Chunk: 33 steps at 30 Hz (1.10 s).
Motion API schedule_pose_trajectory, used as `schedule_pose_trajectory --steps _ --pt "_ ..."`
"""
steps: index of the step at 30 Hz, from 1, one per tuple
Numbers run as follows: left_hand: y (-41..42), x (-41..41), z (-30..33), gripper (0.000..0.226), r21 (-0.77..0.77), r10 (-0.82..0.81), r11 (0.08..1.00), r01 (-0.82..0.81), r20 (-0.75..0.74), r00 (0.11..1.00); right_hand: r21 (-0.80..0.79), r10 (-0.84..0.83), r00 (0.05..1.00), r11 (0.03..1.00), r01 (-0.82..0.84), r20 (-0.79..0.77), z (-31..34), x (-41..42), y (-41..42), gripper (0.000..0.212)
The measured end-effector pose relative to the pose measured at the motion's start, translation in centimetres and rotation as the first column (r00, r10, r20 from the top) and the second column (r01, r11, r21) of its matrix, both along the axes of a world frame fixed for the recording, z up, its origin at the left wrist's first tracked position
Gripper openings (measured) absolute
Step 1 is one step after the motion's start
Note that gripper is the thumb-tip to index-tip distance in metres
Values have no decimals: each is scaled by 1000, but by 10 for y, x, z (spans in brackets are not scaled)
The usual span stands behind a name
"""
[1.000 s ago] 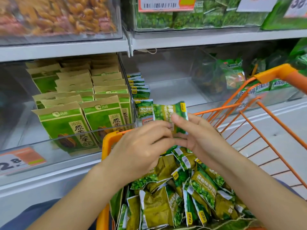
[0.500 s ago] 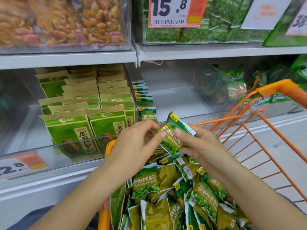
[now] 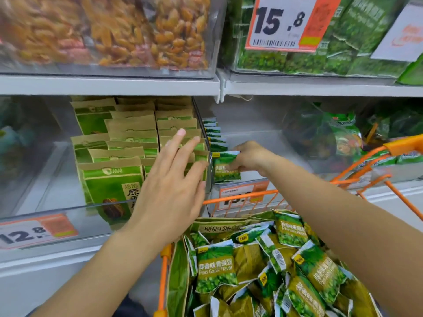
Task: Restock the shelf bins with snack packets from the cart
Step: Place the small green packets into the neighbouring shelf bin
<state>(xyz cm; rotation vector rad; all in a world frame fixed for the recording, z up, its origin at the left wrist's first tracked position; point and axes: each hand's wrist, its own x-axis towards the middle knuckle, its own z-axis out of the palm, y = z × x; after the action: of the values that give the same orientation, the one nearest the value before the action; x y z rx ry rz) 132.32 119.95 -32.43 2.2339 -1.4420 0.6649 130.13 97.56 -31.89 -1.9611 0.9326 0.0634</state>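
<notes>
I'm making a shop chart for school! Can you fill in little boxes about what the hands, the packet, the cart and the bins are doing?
right hand: pinches a garlic pea packet at the front of the row in the clear bin
left hand: open, fingers spread, holding nothing, in front of the sunflower seed bags
cart: orange, piled with garlic pea packets
price tag above: 15.8
price tag lower left: 12.8

1. Snack packets (image 3: 215,266) in the cart: green pea print, olive-gold band, white lettering.
2. Cart (image 3: 240,194) frame: orange.
3. Kraft-topped bags (image 3: 113,179): tan above green.
4. Price tag (image 3: 283,24): white, orange edging, black digits.
5. Top-left bin (image 3: 103,30): seemingly golden-orange snacks, blurred.
</notes>
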Motion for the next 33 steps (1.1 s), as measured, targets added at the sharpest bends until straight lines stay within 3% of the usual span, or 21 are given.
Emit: schedule_pose_trajectory --steps 2,3,6,8,11,14,16,20,22,25,27,30,33 --pt "4 1 0 29 -8 -19 1000 18 -20 1000 -180 51 987 981 -78 -151 -4 8 3 71" --pt "6 1 -1 29 -6 -25 1000 25 -26 999 -197 57 982 976 -92 -180 -4 10 4 70" --pt "9 5 -4 28 28 -28 999 29 -11 1000 -52 83 981 994 -94 -175 -5 9 8 67" --pt "9 5 -5 29 46 -24 999 24 -7 1000 -53 113 976 991 -125 -187 -8 9 9 64" --pt "8 4 -5 30 47 -11 999 12 -17 1000 -173 140 969 969 -176 -202 -6 14 10 61" --pt "6 4 -4 30 39 -9 999 9 -21 1000 -340 96 988 931 -132 -122 -8 17 2 48" --pt "5 4 -4 29 35 -8 999 9 -18 1000 -468 117 987 870 -157 -113 -9 18 2 39" --pt "5 5 -3 27 26 -10 1000 10 -16 1000 -605 182 967 754 -255 -181 -13 25 7 45" --pt "4 4 -3 27 26 -8 1000 8 -14 1000 -585 121 973 781 -217 -198 -14 27 7 61" --pt "4 5 -3 28 31 -14 999 15 -26 1000 -426 24 960 893 -147 -280 -13 24 6 80" --pt "5 5 -3 29 35 -20 999 21 -29 999 -255 68 955 956 -145 -289 -12 23 4 76" --pt "5 6 -3 29 40 -27 999 28 -27 999 -2 93 980 995 -95 -174 -15 27 3 53" --pt "5 7 -3 28 39 -30 999 31 -29 999 44 95 987 995 -90 -131 -18 30 3 44"
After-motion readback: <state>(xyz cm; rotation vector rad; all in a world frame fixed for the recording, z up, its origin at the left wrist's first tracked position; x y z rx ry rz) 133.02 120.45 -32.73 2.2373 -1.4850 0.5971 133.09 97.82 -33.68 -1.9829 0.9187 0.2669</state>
